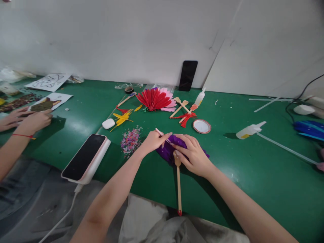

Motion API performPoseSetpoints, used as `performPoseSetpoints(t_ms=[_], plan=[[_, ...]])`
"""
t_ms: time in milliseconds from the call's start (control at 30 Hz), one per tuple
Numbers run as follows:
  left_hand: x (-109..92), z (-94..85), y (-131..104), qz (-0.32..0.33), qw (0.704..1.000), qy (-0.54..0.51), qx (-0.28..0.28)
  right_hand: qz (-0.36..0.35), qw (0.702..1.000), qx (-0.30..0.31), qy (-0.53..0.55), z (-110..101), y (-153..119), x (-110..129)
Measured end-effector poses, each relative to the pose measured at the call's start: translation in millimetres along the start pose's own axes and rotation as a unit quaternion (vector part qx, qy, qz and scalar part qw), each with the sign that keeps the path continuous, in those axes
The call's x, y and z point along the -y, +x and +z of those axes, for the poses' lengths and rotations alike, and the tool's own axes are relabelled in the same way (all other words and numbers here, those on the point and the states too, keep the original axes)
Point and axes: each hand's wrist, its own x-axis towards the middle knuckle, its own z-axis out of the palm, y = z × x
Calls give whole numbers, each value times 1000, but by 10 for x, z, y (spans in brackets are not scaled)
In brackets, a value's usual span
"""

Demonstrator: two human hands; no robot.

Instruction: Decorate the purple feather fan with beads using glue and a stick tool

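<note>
A purple feather fan (165, 153) lies on the green table in front of me, its wooden handle (178, 185) pointing toward me with a red tip at the near end. My left hand (154, 141) is closed in a pinch on a slim pale-pink tool that looks like tweezers (159, 132), its tip over the purple feathers. Across the fan's right side lies my right hand (193, 153), fingers on the feathers and thumb on the broad head of the handle. My fingers hide part of the fan.
Left of the fan is a pile of colourful dried bits (131, 141). Red feathers (154, 100), wooden handles (181, 107), a white lid (201, 126) and a glue bottle (249, 131) lie beyond. A phone (84, 157) rests at left; a co-worker's hands (35, 123) work farther left.
</note>
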Motion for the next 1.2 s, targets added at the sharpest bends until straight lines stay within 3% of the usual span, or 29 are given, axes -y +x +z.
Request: performPoseSetpoints(t_ms=[633, 900, 1200], plan=[[3, -17, 7, -3, 1000, 2, -22, 4, 1000, -1, 12, 14, -5, -13], [43, -116, 26, -28, 991, -7, -131, 39, 998, -10, 55, 8, -17, -44], [2, -206, -40, -18, 985, -56, -162, 26, 999, -8, 46, 51, -20, -80]])
